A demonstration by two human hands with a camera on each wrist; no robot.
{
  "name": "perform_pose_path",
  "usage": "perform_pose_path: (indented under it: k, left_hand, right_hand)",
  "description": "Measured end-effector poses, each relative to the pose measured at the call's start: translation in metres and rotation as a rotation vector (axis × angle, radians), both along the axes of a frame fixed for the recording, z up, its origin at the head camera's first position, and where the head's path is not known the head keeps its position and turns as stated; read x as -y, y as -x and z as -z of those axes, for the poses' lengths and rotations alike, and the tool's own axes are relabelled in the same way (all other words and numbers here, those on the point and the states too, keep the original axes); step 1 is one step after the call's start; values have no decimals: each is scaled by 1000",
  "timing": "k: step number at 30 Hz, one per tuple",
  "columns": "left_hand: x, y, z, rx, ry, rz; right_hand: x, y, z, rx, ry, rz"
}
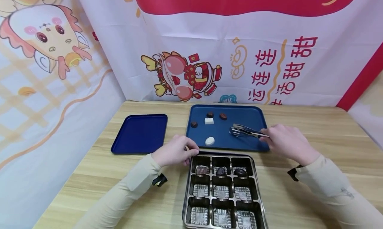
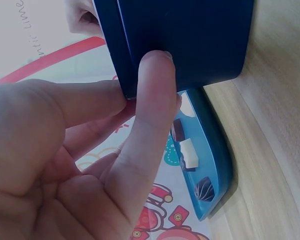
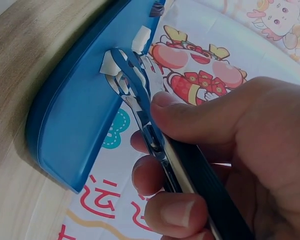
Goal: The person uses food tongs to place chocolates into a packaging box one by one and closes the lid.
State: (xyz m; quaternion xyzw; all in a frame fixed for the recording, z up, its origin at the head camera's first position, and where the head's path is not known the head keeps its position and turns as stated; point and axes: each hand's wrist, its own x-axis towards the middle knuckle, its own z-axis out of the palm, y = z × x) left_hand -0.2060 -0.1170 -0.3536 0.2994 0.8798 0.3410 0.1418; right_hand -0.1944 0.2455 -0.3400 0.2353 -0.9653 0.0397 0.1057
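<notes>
- Head view: the right hand (image 1: 285, 143) holds metal tongs (image 1: 246, 130) over the blue tray (image 1: 242, 115), and the left hand (image 1: 176, 151) is at the far left corner of the compartment box (image 1: 221, 191).
- I judge the step in hand as the picking of one more piece from the tray, perhaps for the box, since its far row carries three chocolates (image 1: 221, 171), one per cell, and the six nearer cells have none.
- The right fingers and thumb are wrapped around the tongs. The tong ends look slightly apart, with no piece visible between them; whether they touch a white piece, I cannot tell.
- The left thumb and fingers pinch the box corner, probably to keep it steady.
- The next move seems to call for bringing the tong ends around one piece, then closing them gently, because smooth pieces could slip.
- Five pieces lie on the tray, well spread: a white oval piece (image 1: 210, 141) close to the near edge, a white square piece (image 1: 209, 121) farther back, and three brown pieces (image 1: 223, 116) near the square one.
- The oval looks smooth and rounded; the square has a flat top.
</notes>
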Motion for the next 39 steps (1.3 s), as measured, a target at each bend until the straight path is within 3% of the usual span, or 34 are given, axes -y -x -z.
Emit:
perform_pose_path:
  k: [29, 39]
  left_hand:
    - [2, 2, -1, 13, -5, 15]
    - [3, 2, 0, 15, -8, 14]
  right_hand:
    - [-5, 3, -5, 24, -1, -24]
    - [-7, 4, -7, -20, 0, -38]
